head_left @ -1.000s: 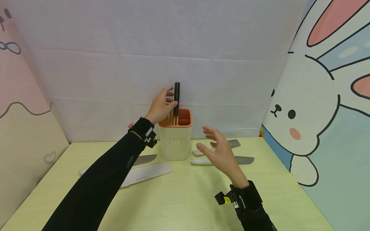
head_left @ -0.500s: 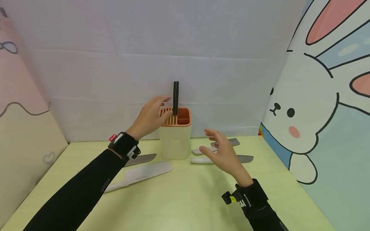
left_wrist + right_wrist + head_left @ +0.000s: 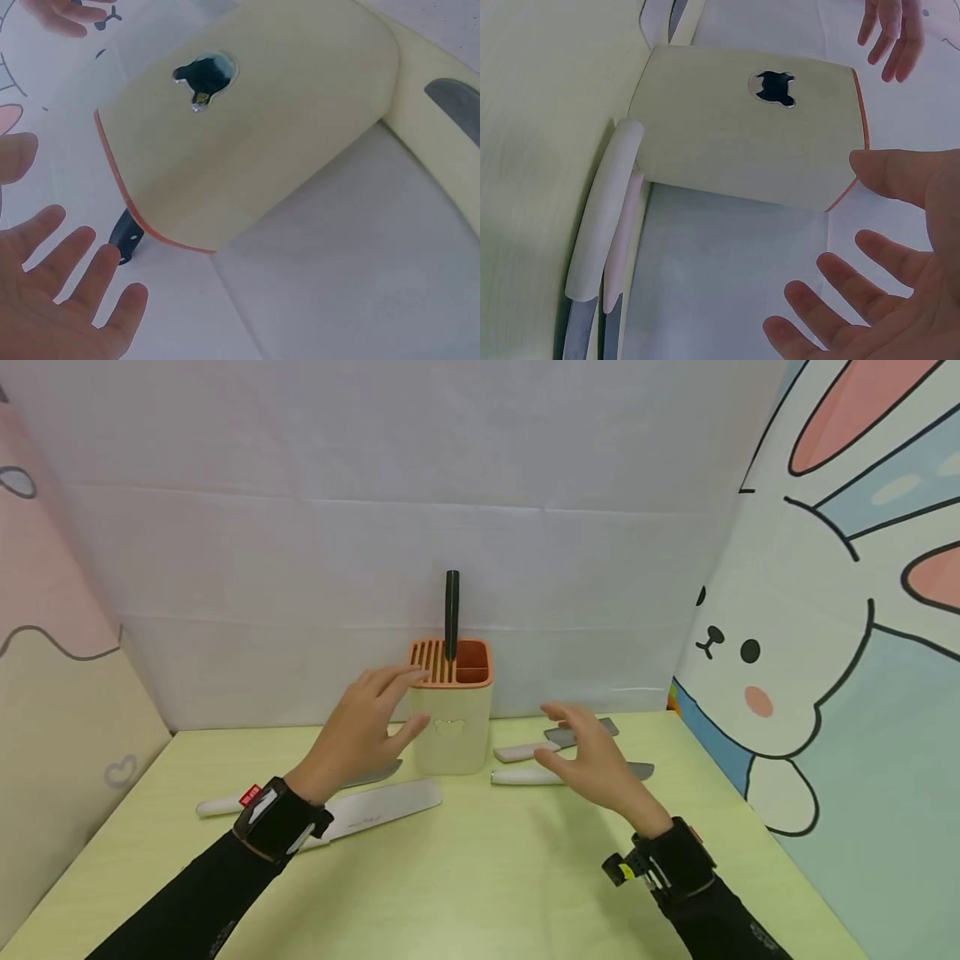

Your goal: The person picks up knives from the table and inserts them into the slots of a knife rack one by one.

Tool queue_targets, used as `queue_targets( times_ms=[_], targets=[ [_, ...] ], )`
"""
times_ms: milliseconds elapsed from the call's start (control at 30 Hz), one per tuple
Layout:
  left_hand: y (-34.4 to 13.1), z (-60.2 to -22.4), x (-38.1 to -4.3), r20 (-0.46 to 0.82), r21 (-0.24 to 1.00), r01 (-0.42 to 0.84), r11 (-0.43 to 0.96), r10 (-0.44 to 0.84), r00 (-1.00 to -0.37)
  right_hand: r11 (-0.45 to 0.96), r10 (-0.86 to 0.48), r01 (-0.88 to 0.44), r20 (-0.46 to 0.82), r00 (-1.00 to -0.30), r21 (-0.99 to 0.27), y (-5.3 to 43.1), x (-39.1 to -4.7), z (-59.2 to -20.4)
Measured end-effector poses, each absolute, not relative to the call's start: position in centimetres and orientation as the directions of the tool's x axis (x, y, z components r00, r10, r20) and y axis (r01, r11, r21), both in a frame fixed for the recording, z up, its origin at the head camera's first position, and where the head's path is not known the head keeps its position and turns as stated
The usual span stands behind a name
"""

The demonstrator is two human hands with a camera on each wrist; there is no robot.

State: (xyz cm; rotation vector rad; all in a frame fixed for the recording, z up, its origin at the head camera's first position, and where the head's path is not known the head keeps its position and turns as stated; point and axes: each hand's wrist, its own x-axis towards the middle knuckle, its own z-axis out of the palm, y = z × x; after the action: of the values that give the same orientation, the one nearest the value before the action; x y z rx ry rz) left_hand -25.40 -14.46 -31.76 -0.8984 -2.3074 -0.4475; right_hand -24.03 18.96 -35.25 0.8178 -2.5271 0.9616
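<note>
Left hand (image 3: 356,739), fingers apart and empty, hovers beside the cream knife block (image 3: 452,747); a black handle (image 3: 452,610) stands upright in it. Right hand (image 3: 596,764), likewise spread, hovers near white-handled knives (image 3: 525,777) on the bench (image 3: 480,877) (blades bare), so a careless grab could cut fingers.

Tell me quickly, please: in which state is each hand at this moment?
Left hand: open, holding nothing.
Right hand: open, holding nothing.
</note>
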Motion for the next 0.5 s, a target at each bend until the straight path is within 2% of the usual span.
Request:
queue_targets(
  times_ms=[233,500],
  targets=[
    [-16.0,-34.6,-23.9,0.627,0.085,0.676,0.732,0.488,-0.607,0.626,-0.426,-0.606,0.435,-0.793,-0.491,19.5,-24.2,-36.1],
    [-16.2,-37.4,-22.3,0.610,0.132,0.655,0.744,0.459,-0.646,0.673,-0.464,-0.615,0.413,-0.784,-0.411,20.3,-24.5,-37.6]
  ],
)
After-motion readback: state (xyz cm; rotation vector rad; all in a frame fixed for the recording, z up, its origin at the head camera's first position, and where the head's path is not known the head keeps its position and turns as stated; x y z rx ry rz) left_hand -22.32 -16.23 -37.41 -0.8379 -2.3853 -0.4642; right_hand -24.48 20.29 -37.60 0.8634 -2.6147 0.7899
